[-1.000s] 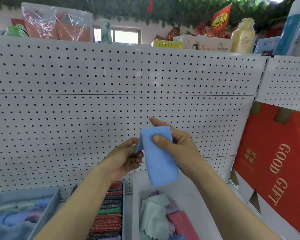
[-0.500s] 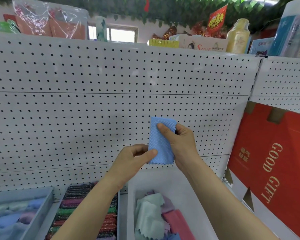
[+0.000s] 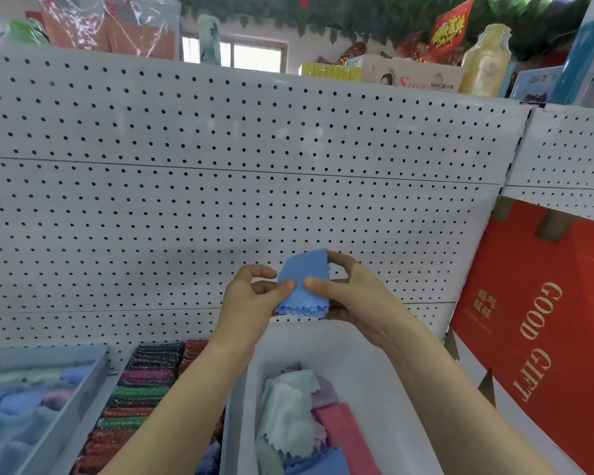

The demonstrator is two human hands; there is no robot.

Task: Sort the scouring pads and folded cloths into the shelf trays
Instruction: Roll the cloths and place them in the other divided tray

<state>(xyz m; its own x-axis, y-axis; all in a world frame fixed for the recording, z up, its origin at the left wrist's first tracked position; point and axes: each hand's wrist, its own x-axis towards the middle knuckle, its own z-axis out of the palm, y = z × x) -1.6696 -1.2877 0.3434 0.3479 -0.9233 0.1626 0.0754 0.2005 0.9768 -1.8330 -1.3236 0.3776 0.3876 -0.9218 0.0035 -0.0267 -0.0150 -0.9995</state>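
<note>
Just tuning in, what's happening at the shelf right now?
A person holds a small blue cloth up in front of the pegboard with both hands: the left hand pinches its left edge and the right hand grips its right side. The cloth is above the white bin of loose cloths, not yet placed. Rows of scouring pads lie to the left, with a grey tray of folded cloths at far left.

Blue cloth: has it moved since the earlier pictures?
Yes, upward. Its lower end hung past the back rim of the white tray; now the blue cloth, folded shorter between left hand and right hand, sits above it.
</note>
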